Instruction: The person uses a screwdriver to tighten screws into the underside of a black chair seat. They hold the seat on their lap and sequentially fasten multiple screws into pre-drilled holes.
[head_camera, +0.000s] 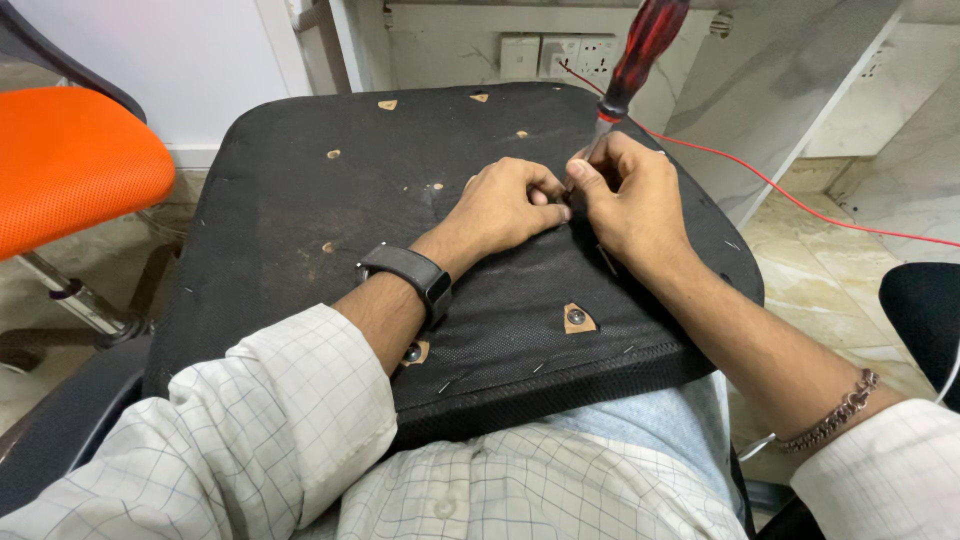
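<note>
A black fabric-covered seat base (330, 200) lay upside down across the person's lap, and both hands met near its far middle. The left hand (505, 205) rested knuckles-up on the fabric, its fingers (545, 190) curled in and pinching at a small spot on the cloth; what they pinched was too small to tell. The right hand (625, 195) sat just beside it, fingertips touching the left ones, clenched around the metal shaft of a screwdriver (640, 50) close to its tip. The screwdriver stood nearly upright, its long axis leaning away and to the right of the fingers, red-and-black handle high above them and tip pointing down into the fabric between the two hands. Nearer the person than the fingers, a bolt (577, 318) showed in a cut-out of the cloth, and small staples (445, 385) lined the near edge. No container was in view. Left of the hands stood an orange chair (70, 160); beyond the fingers a red wire (800, 200) ran from wall sockets (560, 55).
</note>
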